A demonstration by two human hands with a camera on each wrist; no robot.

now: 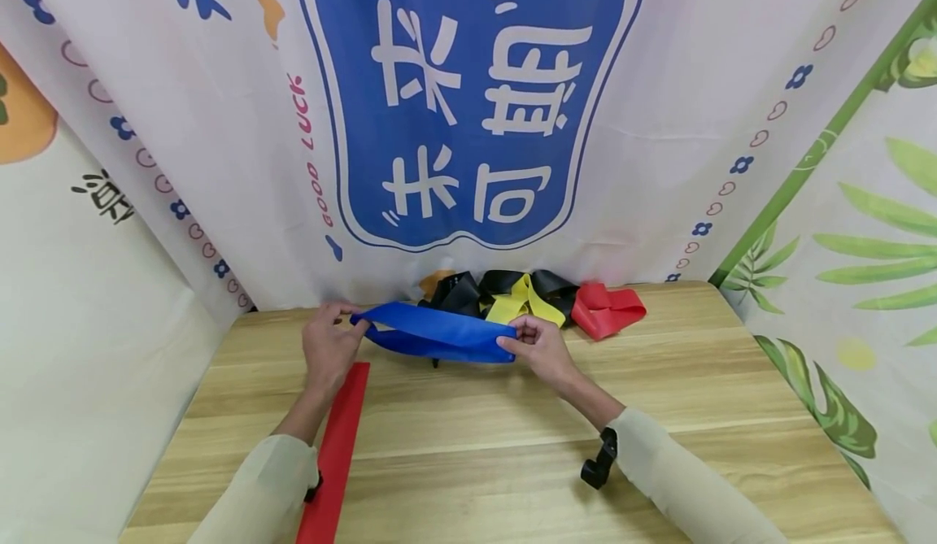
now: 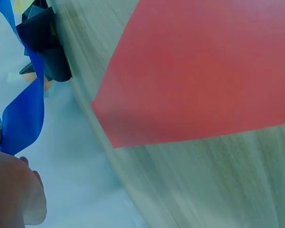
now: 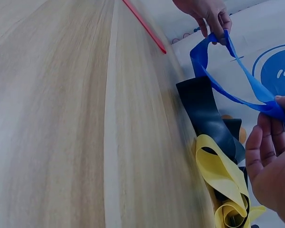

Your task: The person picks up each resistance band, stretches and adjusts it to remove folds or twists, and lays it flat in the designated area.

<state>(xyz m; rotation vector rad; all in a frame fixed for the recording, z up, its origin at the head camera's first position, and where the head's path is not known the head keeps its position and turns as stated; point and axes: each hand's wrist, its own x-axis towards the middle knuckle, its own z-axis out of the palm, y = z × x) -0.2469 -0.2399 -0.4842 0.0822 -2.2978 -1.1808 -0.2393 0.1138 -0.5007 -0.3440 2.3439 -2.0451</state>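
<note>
A wide blue resistance band is stretched crosswise over the far part of the table. At its left end my left hand pinches it between thumb and fingers. The right end is pinched by my right hand. From the right wrist, the blue band shows as a loop with a gap between its two strands. Beneath my left forearm lies a flat red band, running toward the near table edge.
Along the back of the wooden table, against the printed curtain, lie black bands, a knotted yellow band and a folded red band. A black strap hangs at my right wrist.
</note>
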